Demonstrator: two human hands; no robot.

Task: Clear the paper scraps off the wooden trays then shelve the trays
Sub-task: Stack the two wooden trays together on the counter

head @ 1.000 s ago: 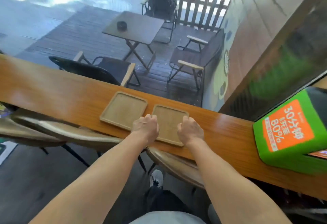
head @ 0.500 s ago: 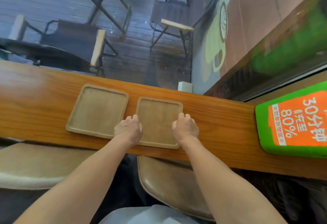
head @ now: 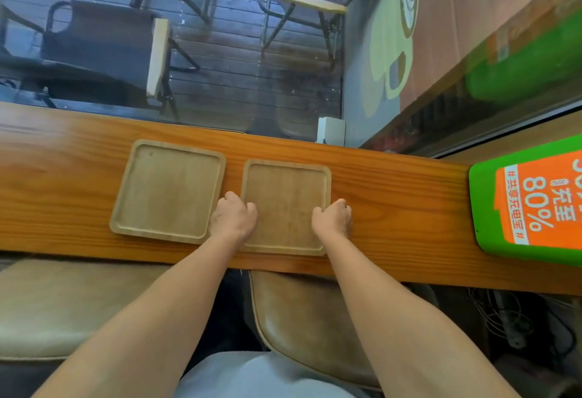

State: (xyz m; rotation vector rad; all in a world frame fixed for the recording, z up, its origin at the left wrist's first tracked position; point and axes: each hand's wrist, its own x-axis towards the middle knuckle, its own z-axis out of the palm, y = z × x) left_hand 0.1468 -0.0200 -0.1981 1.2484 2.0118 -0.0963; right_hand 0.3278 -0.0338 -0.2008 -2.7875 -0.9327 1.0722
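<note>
Head view: right tray [head: 285, 205] on table [head: 393, 202], gripped at opposite side edges by left hand [head: 233, 218] and right hand [head: 332, 219]. Second tray [head: 168, 190] just left. No scraps visible. Judged step: lifting for shelving; next, stack them.

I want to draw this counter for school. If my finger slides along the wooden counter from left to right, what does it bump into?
Left wooden tray → left hand on the left edge of the right wooden tray → right hand on that tray's right edge → bare wooden counter → green and orange box.
</note>
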